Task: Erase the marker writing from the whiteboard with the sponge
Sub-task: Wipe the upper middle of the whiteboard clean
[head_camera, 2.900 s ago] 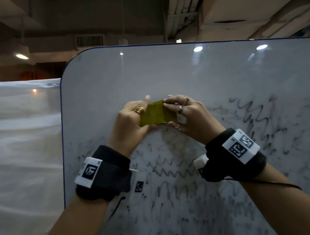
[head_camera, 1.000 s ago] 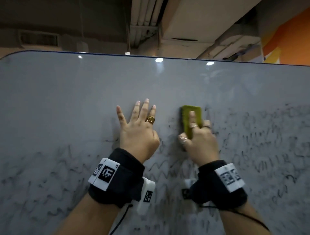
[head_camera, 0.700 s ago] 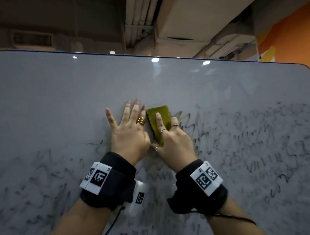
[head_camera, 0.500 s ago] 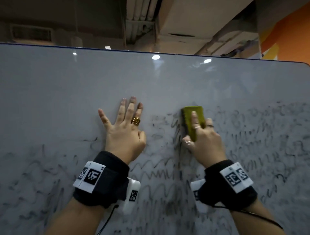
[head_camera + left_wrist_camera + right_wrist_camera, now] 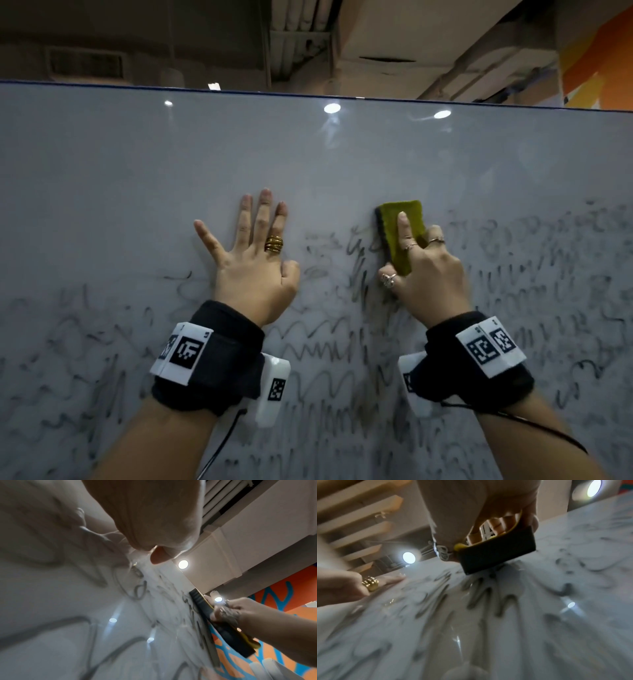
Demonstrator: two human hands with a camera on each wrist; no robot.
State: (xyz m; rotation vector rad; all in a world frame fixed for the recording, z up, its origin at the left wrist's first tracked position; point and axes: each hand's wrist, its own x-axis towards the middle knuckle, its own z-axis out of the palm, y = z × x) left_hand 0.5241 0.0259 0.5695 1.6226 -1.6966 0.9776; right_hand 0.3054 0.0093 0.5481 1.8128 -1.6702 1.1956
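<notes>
The right hand (image 5: 424, 270) holds the sponge (image 5: 399, 233) flat against the whiteboard (image 5: 342, 154): the index finger lies straight along its yellow back, while the thumb and the other fingers curl round its edges, so this grip is closed on the sponge. The dark scouring face touches the board at the top border of the marker writing (image 5: 325, 346). The left hand (image 5: 253, 263) rests on the board well to the left of the sponge, with its fingers spread and straight, open and holding nothing; it seems to steady the person.

The step in hand is the wiping itself, and I judge it to be at an early stage. Above the grip the board is mostly clean, but below it and on both sides many scribbles remain. The wrist views are blurred, so I cannot tell how hard the sponge presses.

The next move probably calls for firm strokes downward and sideways from the grip, with the dark face kept flat on the board.
</notes>
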